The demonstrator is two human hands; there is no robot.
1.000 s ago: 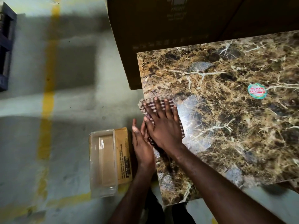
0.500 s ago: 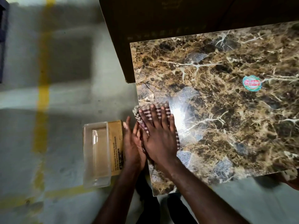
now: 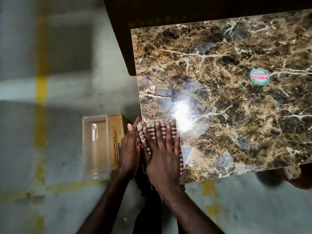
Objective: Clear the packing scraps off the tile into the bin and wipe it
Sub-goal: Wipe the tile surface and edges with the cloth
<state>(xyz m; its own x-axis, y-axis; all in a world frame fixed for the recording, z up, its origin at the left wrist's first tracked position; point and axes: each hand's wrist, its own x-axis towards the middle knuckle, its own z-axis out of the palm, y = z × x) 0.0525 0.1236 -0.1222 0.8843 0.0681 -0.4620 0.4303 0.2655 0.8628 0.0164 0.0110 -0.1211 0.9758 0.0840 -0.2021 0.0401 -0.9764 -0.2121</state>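
cloth (image 3: 162,132) under right hand (image 3: 163,159) (flat) | left hand (image 3: 129,149) beside | tile (image 3: 236,115) corner

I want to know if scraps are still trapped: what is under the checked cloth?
Around the checked cloth only the marble-patterned tile shows, near its left edge. The right hand presses flat on the cloth, so anything beneath is hidden.

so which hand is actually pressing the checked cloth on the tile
The right hand, flat with fingers spread on the checked cloth. The left hand lies beside it at the tile edge.
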